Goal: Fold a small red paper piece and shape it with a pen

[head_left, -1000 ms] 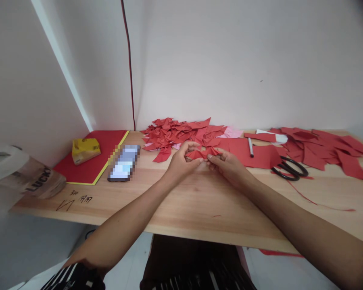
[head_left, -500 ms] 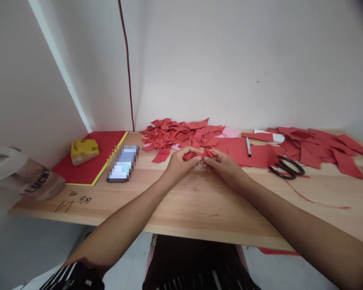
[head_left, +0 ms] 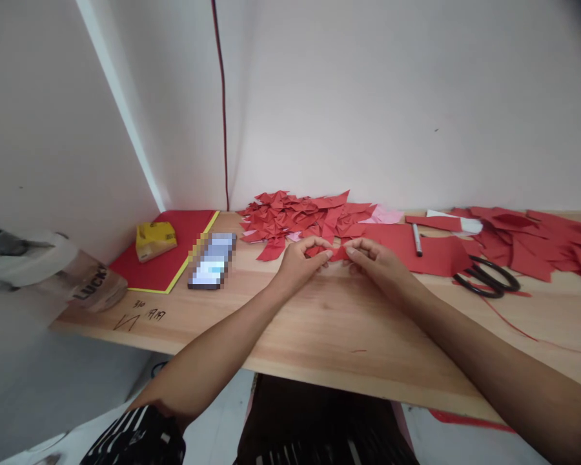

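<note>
The fingers of the left hand (head_left: 301, 263) and right hand (head_left: 376, 263) pinch a red paper (head_left: 339, 252) between them, its folding seemingly unfinished, with a heap of folded pieces (head_left: 295, 216) just beyond and flat strips (head_left: 527, 245), apparently unfolded, well to their right.

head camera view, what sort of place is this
Probably a small paper-craft workspace, at home or elsewhere: a light wooden table against a white wall, bearing a heap of folded red paper pieces and a pair of black-handled scissors.
</note>
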Motion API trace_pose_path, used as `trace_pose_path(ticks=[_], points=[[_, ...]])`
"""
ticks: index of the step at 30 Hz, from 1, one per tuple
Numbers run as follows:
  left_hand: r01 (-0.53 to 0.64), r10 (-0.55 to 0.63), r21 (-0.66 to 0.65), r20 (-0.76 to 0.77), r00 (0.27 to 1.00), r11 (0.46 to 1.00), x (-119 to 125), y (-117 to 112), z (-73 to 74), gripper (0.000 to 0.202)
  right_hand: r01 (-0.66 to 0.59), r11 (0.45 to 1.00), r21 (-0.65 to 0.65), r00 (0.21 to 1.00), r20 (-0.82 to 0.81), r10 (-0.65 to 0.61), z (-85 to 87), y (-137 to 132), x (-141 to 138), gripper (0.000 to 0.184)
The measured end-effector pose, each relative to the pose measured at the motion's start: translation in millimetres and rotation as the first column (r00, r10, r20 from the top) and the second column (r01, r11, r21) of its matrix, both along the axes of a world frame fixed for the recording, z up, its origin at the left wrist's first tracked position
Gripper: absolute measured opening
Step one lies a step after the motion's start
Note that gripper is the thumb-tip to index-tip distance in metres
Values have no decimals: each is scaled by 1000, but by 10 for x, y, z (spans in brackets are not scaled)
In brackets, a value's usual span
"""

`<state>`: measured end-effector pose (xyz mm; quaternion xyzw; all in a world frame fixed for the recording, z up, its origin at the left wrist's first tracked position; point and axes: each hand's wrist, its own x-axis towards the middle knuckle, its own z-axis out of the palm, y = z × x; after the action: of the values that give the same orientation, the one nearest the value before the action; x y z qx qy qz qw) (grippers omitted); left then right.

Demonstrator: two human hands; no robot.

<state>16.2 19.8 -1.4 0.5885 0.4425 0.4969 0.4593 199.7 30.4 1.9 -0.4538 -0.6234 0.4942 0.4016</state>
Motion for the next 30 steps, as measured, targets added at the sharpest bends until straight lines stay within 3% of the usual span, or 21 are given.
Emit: trace_pose_path(ticks=[10,14,18,22,30], points=[[17,-15,62,-27,1000,998,25,66,-129,19,15,999,50,994,107,-20,-146,107,47,51],[-23,30,98,-70,997,995,37,55,-165,18,46,998,44,993,110,-50,-155,126,37,58],[-53,70,159,-102,992,986,71,-9,-144,17,78,997,-10,985,154,-76,-94,85,9,59],[-63,81,135,-134,988,989,172,-33,-97,18,142,989,-50,979,154,-133,-101,95,27,65],[-5,13,85,-95,995,996,244,120,-76,28,165,984,-71,978,143,-154,-160,151,144,57]])
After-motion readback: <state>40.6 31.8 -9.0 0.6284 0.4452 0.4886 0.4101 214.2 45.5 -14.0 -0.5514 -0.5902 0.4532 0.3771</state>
